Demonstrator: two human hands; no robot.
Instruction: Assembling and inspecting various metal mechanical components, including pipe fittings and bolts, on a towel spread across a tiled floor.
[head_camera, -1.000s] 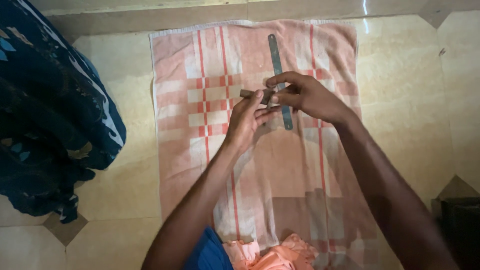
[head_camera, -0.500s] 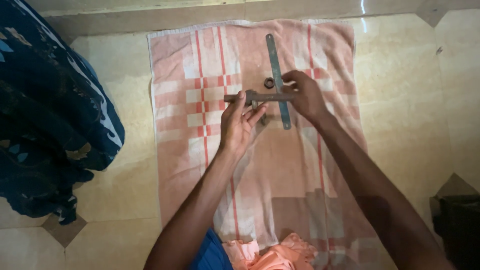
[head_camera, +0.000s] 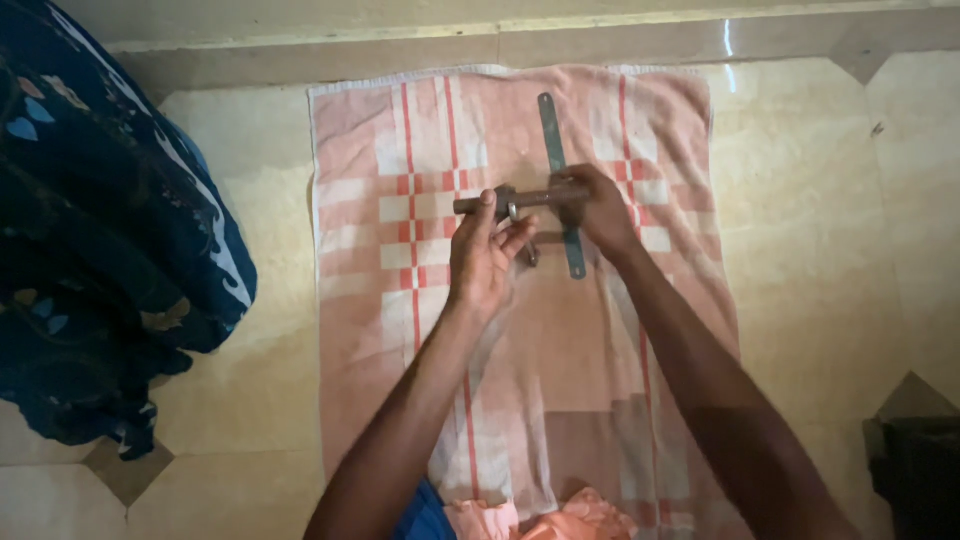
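Observation:
A brown metal rod (head_camera: 475, 204) is held level above a pink checked towel (head_camera: 390, 290) spread on the floor. My left hand (head_camera: 486, 252) grips the rod near its left end, where a small nut or ring sits on it. My right hand (head_camera: 595, 206) holds the rod's right end. Under my right hand a flat grey metal strip (head_camera: 552, 135) lies lengthwise on the towel. A small dark metal piece (head_camera: 533, 255) rests on the towel just below the rod.
Dark blue patterned cloth (head_camera: 95, 250) is heaped on the tiled floor (head_camera: 810, 210) at the left. A dark object (head_camera: 915, 470) sits at the bottom right corner. A step or ledge runs along the top edge. Pink cloth (head_camera: 545, 520) bunches at the bottom.
Both hands have shifted slightly left with the rod, which now sticks out further past my left hand. My right hand closed over the rod's right end.

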